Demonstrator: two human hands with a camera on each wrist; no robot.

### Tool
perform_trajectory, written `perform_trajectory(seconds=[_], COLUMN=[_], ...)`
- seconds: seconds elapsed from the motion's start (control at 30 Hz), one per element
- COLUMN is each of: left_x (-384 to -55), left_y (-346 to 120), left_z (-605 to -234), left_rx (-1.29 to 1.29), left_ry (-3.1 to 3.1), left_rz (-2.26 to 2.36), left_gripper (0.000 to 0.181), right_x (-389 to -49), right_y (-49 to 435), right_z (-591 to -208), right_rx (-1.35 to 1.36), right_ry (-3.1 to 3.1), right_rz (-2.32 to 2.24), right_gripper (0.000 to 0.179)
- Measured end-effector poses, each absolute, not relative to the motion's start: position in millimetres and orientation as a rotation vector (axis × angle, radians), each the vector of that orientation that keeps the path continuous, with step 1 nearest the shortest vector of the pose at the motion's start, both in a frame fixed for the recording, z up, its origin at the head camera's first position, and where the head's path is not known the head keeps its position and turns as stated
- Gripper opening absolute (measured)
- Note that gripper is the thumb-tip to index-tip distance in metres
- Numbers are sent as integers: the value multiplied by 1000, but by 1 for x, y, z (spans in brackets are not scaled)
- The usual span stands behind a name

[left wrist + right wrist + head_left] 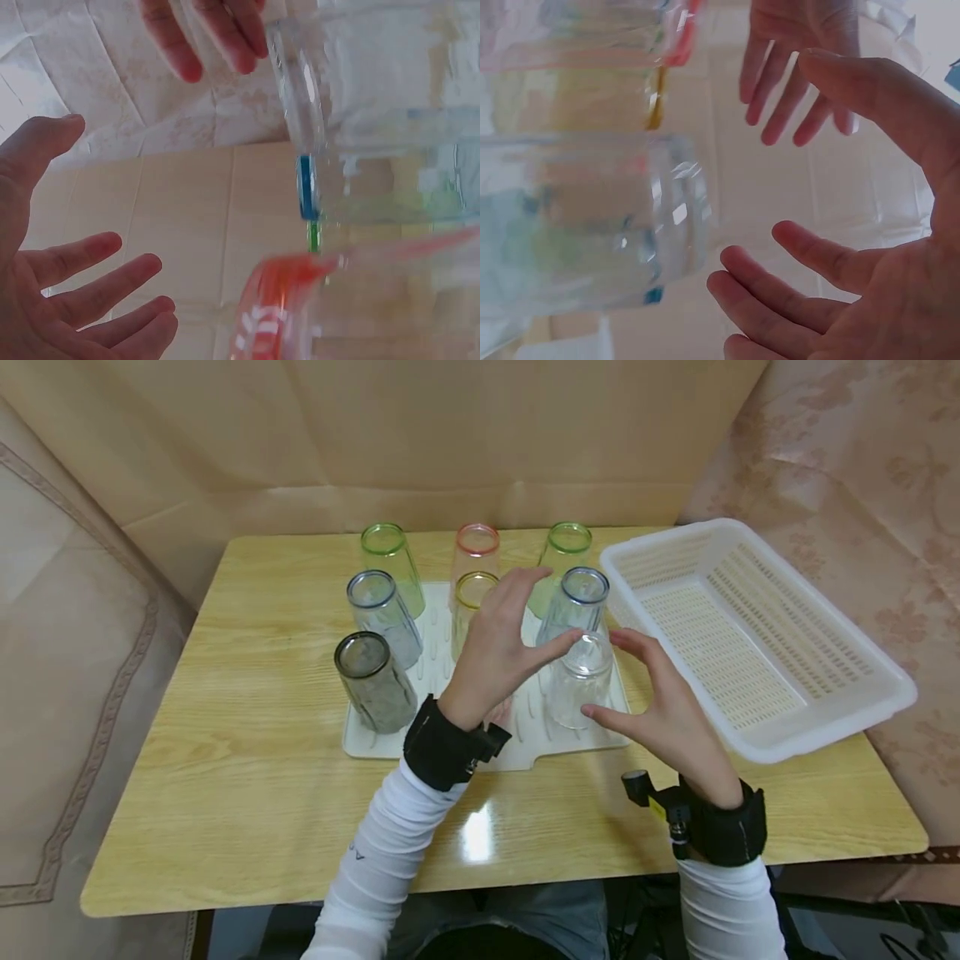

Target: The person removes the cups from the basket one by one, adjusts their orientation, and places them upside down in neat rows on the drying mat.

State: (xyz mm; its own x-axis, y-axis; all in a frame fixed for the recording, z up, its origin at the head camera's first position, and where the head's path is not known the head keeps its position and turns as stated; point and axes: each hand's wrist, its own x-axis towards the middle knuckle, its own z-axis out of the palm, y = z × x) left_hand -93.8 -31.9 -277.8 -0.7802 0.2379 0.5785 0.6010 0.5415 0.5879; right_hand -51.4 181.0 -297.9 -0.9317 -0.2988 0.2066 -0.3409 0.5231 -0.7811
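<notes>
My left hand hovers over the glasses with fingers spread and holds nothing; its thumb tip overlaps the clear glass in the head view. Beside that glass, on its right, is my right hand, thumb and fingers apart around its side. The right wrist view shows a gap between its fingers and the clear glass. Mostly hidden under my left hand is a red-rimmed glass. A blue-rimmed glass stands just behind the clear one. All stand on a white draining tray.
More glasses share the tray: dark grey, blue, yellow, pink and two green ones. To the right sits a white plastic basket on the wooden table. A curtain hangs behind.
</notes>
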Motion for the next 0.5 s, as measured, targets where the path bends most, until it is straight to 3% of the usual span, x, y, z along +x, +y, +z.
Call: perform_trajectory(seconds=[0.5], left_x=[-115], left_y=[-70], left_z=[-265], left_rx=[-651], left_ry=[-2345], left_rz=[-959], left_gripper=[47], right_x=[-89], right_y=[146], right_z=[-264], right_rx=[668], right_ry=[-2666], right_rz=[1322], right_gripper=[84])
